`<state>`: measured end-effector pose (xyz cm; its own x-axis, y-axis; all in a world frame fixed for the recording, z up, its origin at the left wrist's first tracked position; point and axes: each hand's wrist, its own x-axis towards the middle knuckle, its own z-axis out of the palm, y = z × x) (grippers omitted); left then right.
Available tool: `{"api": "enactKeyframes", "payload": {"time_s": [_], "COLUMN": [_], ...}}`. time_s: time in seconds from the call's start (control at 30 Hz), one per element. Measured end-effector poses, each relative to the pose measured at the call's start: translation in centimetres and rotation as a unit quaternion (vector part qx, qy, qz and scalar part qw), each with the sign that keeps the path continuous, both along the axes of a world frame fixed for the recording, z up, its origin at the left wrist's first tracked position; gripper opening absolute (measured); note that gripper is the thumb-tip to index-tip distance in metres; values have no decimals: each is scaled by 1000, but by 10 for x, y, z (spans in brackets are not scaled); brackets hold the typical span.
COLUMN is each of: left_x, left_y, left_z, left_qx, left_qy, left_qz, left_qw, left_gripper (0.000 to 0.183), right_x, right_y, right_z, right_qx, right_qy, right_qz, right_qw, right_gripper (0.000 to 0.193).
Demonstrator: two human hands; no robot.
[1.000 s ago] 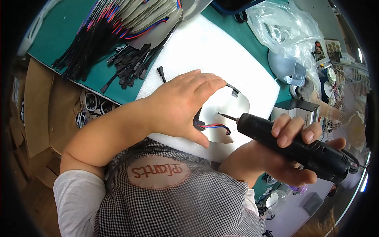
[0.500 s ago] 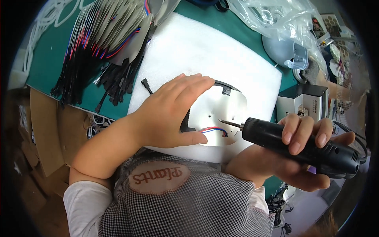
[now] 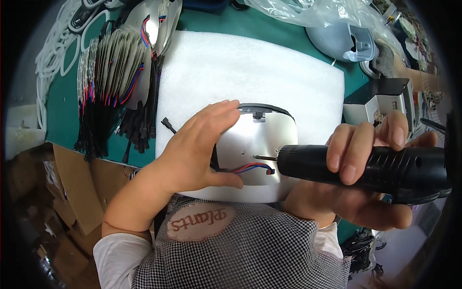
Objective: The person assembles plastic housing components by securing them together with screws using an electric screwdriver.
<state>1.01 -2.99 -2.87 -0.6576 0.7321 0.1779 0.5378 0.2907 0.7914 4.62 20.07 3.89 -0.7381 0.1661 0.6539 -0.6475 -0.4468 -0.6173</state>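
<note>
My left hand grips the left side of a silvery metal plate, thumb along the near edge and fingers along the far edge. A black curved rim borders the plate. Red and blue wires run over its near part to a small plug. My right hand wraps around a black electric screwdriver, held almost level. The bit points left, its tip over the plate beside a small hole; whether a screw is under it I cannot make out. A black connector on a lead sticks out beyond my left hand.
White foam sheet lies under the plate on a green mat. At the left is a stack of metal plates with wires. A grey-blue plastic shell, clear plastic bag and open box stand at the right.
The screwdriver has come level and its tip has moved left and down over the plate. My left hand keeps its hold. The whole view has shifted slightly.
</note>
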Motion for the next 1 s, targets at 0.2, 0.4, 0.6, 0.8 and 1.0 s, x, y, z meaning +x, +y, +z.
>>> {"api": "enactKeyframes", "payload": {"time_s": [0.2,0.4,0.6,0.8,1.0], "left_x": [-2,-1,0,-2,-5], "left_y": [3,0,1,-1,-1], "left_z": [-1,0,0,6,9], "left_qx": [21,17,23,-11,-31], "left_qy": [14,3,1,-11,-25], "left_qz": [-8,1,4,17,8], "left_qw": [1000,1000,1000,1000,999], "left_gripper": [110,109,106,109,103], "right_x": [7,4,0,0,0], "right_y": [-4,6,-6,-5,-4], "right_z": [9,5,-2,1,3], "right_qx": [-33,19,1,9,-4], "right_qy": [-57,-56,10,7,9], "right_qz": [-21,4,-8,9,-8], "right_qw": [998,998,1000,1000,1000], "right_gripper": [84,84,81,79,77]}}
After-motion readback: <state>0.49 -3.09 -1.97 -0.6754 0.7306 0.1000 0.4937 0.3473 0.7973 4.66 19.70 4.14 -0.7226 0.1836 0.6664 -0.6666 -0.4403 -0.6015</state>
